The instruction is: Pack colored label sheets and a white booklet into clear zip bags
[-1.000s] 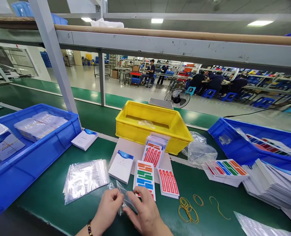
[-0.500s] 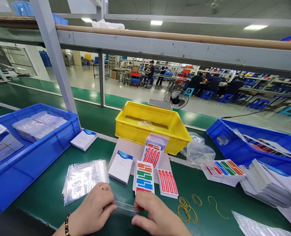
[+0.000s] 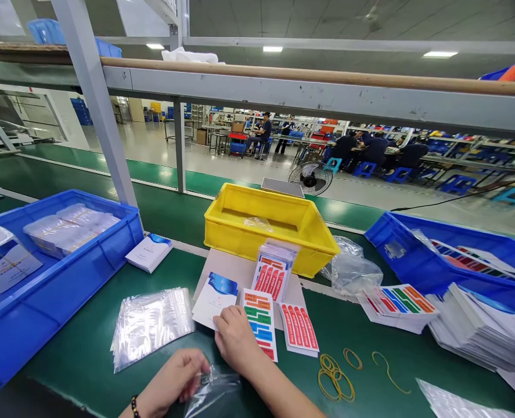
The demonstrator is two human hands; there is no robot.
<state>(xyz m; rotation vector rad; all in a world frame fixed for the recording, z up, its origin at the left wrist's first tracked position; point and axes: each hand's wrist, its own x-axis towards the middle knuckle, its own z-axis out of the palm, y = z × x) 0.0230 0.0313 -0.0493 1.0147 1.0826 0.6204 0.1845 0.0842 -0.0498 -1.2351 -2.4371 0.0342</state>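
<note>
A smooth green tabletop point(image 3: 87, 334) fills the foreground of a workshop with a pale, shiny floor point(image 3: 144, 139). The left hand point(image 3: 176, 377) pinches a thin, crinkled clear bag point(image 3: 216, 395) low at the near side. The right hand's point(image 3: 235, 342) bent fingers touch a flat, rectangular white-and-blue booklet point(image 3: 216, 295), grip unclear, before the rigid yellow plastic bin point(image 3: 235, 233).
</note>
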